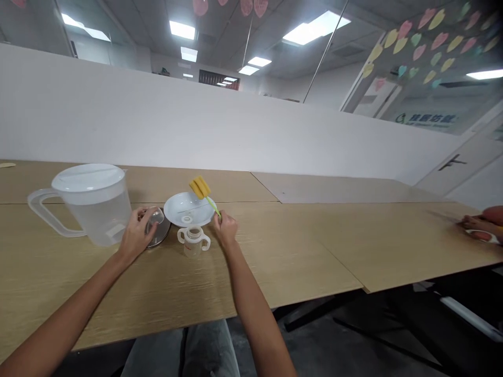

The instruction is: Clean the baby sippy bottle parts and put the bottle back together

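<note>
At frame centre, the right hand (pixel 226 229) grips a sponge bottle brush (pixel 200 187) above a white plate (pixel 176 207), the left hand (pixel 135 234) clasping a clear cap (pixel 156 220).

The left forearm (pixel 66 309) comes in bare and slender from 8 o'clock, the right forearm (pixel 251 298) likewise from 6 o'clock, each ending in a bare hand, the left hand (pixel 136 234) and the right hand (pixel 225 229), with loose pale grey trousers (pixel 181 351) at 7 o'clock
</note>
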Available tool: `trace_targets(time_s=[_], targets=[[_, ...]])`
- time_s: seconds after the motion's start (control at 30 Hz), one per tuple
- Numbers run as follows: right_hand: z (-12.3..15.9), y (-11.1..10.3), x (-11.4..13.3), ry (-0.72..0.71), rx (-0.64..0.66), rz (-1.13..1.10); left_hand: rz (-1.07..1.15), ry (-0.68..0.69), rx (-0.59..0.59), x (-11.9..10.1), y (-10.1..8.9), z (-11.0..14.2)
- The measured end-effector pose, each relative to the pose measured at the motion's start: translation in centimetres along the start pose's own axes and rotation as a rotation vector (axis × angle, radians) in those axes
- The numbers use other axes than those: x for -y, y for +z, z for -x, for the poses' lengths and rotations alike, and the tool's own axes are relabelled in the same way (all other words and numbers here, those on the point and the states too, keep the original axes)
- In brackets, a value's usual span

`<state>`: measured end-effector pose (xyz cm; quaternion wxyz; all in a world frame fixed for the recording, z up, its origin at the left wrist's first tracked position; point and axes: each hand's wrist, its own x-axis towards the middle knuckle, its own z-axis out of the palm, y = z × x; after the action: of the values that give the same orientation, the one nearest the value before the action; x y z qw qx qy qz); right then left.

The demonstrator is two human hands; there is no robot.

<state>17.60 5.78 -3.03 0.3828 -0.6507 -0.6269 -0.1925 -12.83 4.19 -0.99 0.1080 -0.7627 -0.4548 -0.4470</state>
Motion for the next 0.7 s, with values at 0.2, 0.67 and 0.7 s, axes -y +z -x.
trace_targets(time_s=[0.2,0.67,0.7], targets=[[0.0,-0.2,0.6,0.001,0.09,0.017,-0.018,-0.1,0.104,1.4,0.9,0.6],[-0.4,-0.9,1.2,0.067,0.2,0.004,-0.038,-0.141,0.283,1.9,1.8,0.6],[-0.5,-0.9,1.3,0.068,0.196,-0.007,-0.051,-0.138,0.276,1.9,1.8,0.6]])
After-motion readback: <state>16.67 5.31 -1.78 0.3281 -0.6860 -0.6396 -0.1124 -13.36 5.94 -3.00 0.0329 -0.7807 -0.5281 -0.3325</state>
